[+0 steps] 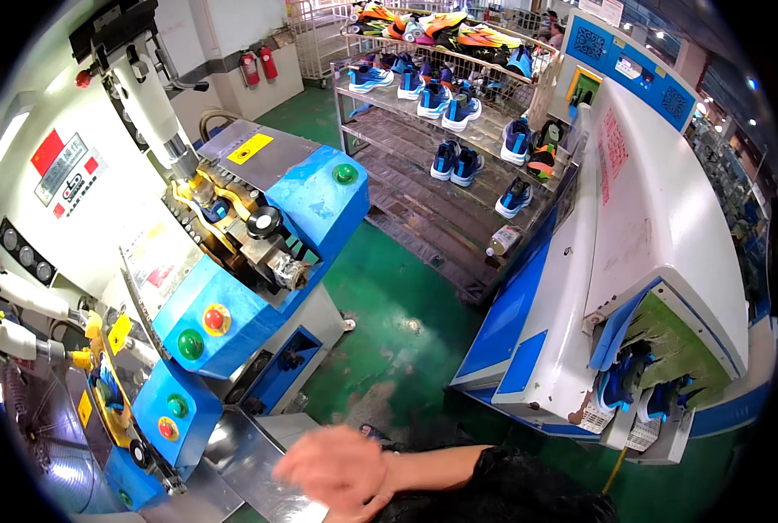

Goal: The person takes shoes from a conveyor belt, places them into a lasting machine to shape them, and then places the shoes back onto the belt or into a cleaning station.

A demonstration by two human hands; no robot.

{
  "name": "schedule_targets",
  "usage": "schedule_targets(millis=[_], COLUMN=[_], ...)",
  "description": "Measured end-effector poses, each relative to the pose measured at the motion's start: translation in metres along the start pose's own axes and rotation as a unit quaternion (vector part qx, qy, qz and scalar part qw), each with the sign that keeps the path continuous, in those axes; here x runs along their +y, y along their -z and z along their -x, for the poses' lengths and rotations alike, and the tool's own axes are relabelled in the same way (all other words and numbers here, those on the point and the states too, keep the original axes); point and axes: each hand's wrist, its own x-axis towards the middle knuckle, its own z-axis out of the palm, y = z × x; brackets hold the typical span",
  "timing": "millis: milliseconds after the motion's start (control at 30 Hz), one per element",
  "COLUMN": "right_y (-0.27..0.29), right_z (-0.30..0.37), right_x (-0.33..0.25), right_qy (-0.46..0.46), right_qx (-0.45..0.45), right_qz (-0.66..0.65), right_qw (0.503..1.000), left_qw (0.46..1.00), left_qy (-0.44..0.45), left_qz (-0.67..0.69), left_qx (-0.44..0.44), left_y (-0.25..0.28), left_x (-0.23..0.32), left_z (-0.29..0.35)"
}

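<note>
My right hand reaches in from the lower right, its bare forearm coming out of a black sleeve. Motion smears the fingers, so whether they hold anything is unclear. It hovers over or beside a shiny metal surface, with a small bright white patch just below it. My left hand is out of the picture. Nearest on the left is a blue machine control box with a green and a red button. Beyond it, a larger press has a blue-and-black shoe between its yellow pads.
A rack at the back carries several blue sneakers, with orange-and-yellow shoes on top. At right stands a white-and-blue machine; blue shoes sit at its curtained opening. Green floor lies between the machines. Fire extinguishers hang on the far wall.
</note>
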Motion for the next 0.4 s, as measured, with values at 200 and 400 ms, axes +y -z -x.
schedule_targets(millis=[200,400], right_y=[0.057,0.297], right_z=[-0.036,0.170], right_x=[0.126,0.330], right_qy=[-0.200,-0.467], right_qx=[0.336,0.443], right_qz=[0.058,0.335], right_qw=[0.918,0.688], left_qw=[0.995,0.982], left_qy=[-0.037,-0.032], left_qz=[-0.076,-0.178], left_qx=[0.047,-0.050], left_y=[0.028,0.026], left_x=[0.021,0.060], left_z=[-0.021,-0.099])
